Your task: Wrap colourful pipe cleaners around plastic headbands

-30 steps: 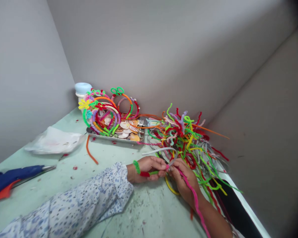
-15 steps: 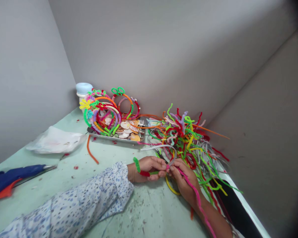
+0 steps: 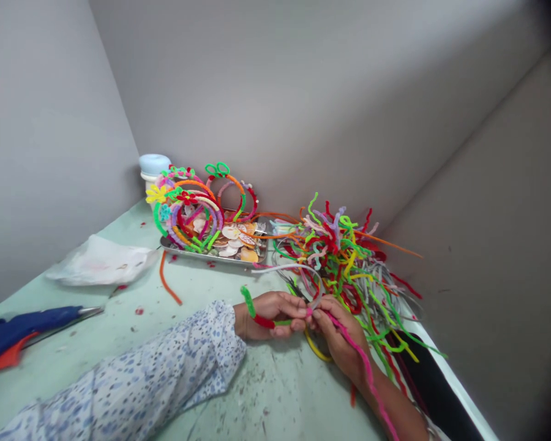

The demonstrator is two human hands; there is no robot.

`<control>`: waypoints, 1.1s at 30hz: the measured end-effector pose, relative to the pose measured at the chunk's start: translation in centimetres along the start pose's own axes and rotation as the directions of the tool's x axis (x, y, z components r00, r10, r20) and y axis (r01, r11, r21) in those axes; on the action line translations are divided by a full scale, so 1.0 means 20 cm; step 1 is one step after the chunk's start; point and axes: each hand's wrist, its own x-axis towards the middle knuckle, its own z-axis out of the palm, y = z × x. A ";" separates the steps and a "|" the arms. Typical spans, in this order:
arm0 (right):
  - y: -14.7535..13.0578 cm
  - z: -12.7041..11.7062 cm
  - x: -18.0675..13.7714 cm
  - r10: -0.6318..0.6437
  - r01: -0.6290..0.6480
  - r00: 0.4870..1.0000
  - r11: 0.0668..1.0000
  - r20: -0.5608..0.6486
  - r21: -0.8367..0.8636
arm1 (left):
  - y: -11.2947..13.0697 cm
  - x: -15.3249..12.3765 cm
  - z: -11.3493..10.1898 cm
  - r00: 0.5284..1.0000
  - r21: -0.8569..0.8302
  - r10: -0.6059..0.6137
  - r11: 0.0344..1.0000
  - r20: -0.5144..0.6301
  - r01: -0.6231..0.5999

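My left hand [image 3: 270,313] rests on the green table and pinches a curved band wrapped in green and red pipe cleaner [image 3: 257,313]. My right hand [image 3: 337,331] meets it fingertip to fingertip and grips a pink pipe cleaner [image 3: 365,367] that trails back along my forearm. A grey-white pipe cleaner [image 3: 294,269] loops up from where the fingers meet. A yellow ring [image 3: 314,349] lies under my right hand. Just beyond both hands lies a tangled heap of coloured pipe cleaners [image 3: 344,257].
A metal tray [image 3: 211,256] at the back holds finished wrapped headbands [image 3: 188,205] and shells. A white jar with a blue lid [image 3: 153,166] stands behind it. A plastic bag [image 3: 98,260], a loose orange pipe cleaner [image 3: 168,282] and a blue glue gun [image 3: 32,324] lie left. Walls enclose the corner.
The grey-white pipe cleaner's free end has swung up and to the left. The green end of the band has tilted up a little. Both hands stay in place.
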 end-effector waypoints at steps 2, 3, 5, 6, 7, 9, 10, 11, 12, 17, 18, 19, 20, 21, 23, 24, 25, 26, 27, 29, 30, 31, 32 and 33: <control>0.00 0.00 0.00 0.003 -0.003 1.000 1.000 -0.004 0.011 | 0.00 0.00 0.00 1.000 -0.008 0.007 1.000 0.007 -0.007; -0.01 0.00 0.00 0.004 -0.004 1.000 1.000 -0.008 0.015 | 0.00 0.00 0.00 1.000 -0.014 0.008 1.000 0.007 -0.008; -0.01 0.00 0.01 0.009 -0.008 1.000 1.000 -0.015 0.023 | -0.01 0.00 0.00 1.000 -0.025 0.008 1.000 -0.001 -0.008; -0.02 0.00 0.01 0.013 -0.013 1.000 1.000 -0.018 0.026 | -0.01 0.00 0.00 1.000 -0.031 0.007 1.000 -0.005 -0.007; -0.02 0.00 0.01 0.023 -0.022 1.000 0.999 -0.019 0.027 | -0.01 0.00 0.00 1.000 -0.035 0.009 0.999 -0.007 -0.009; -0.03 0.00 0.01 0.040 -0.040 0.999 0.999 -0.025 0.025 | -0.01 0.00 -0.01 1.000 -0.037 0.014 0.999 -0.007 -0.015; -0.04 0.00 0.01 0.045 -0.044 0.999 0.999 -0.027 0.023 | -0.01 0.00 -0.01 1.000 -0.032 0.017 0.999 -0.005 -0.017; -0.04 0.00 0.01 0.047 -0.046 0.999 0.999 -0.027 0.020 | -0.01 0.00 -0.01 1.000 -0.026 0.017 1.000 -0.005 -0.017; -0.04 0.00 0.01 0.045 -0.045 0.999 0.999 -0.027 0.016 | -0.01 0.00 0.00 1.000 -0.018 0.012 1.000 -0.006 -0.012; -0.03 0.00 0.01 0.027 -0.027 1.000 1.000 0.005 -0.013 | 0.00 -0.01 0.00 0.999 0.001 -0.042 0.999 -0.027 0.042; -0.03 0.00 0.01 0.022 -0.021 1.000 1.000 0.016 -0.018 | 0.00 -0.01 0.00 0.999 0.001 -0.042 0.999 -0.032 0.042; -0.02 -0.01 0.01 0.017 -0.016 1.000 1.000 0.021 -0.021 | 0.00 -0.01 0.00 0.999 -0.001 -0.038 0.999 -0.035 0.038; -0.02 -0.01 0.01 0.011 -0.011 1.000 1.000 0.021 -0.019 | 0.00 -0.01 0.00 0.999 -0.004 -0.032 0.999 -0.035 0.032; -0.01 -0.01 0.01 0.003 -0.003 1.000 1.000 0.017 -0.014 | 0.00 -0.01 0.00 0.999 -0.008 -0.026 1.000 -0.032 0.025; -0.01 -0.01 0.01 -0.011 0.011 1.000 1.000 0.006 -0.005 | 0.00 -0.01 0.01 1.000 -0.018 -0.021 1.000 -0.022 0.021; -0.01 -0.01 0.01 -0.013 0.013 1.000 1.000 0.004 -0.003 | 0.00 -0.02 0.01 1.000 -0.025 -0.024 0.999 -0.016 0.024; -0.01 -0.01 0.00 -0.011 0.011 1.000 1.000 0.005 -0.002 | 0.01 -0.02 0.01 1.000 -0.033 -0.029 0.999 -0.008 0.029; -0.01 -0.01 0.00 -0.006 0.006 1.000 1.000 0.008 -0.001 | 0.01 -0.02 0.02 0.999 -0.042 -0.033 0.999 0.001 0.033; -0.01 -0.01 0.00 0.001 -0.001 1.000 1.000 0.008 0.001 | 0.01 -0.02 0.02 0.999 -0.051 -0.038 0.998 0.010 0.039; -0.01 -0.01 -0.01 0.008 -0.008 1.000 1.000 0.011 0.008 | 0.02 -0.02 0.02 0.998 -0.064 -0.049 0.997 0.029 0.050; -0.01 -0.01 -0.01 0.006 -0.006 1.000 1.000 0.015 0.012 | 0.02 -0.02 0.02 0.998 -0.067 -0.056 0.996 0.037 0.059; -0.01 -0.01 -0.01 0.005 -0.005 1.000 1.000 0.022 0.012 | 0.02 -0.02 0.02 0.997 -0.068 -0.065 0.995 0.043 0.068; -0.02 -0.01 0.00 0.004 -0.004 1.000 1.000 0.029 0.010 | 0.02 -0.03 0.02 0.996 -0.067 -0.074 0.995 0.046 0.077; -0.02 -0.01 0.00 0.004 -0.004 0.999 1.000 0.039 0.007 | 0.02 -0.03 0.02 0.995 -0.063 -0.083 0.994 0.051 0.086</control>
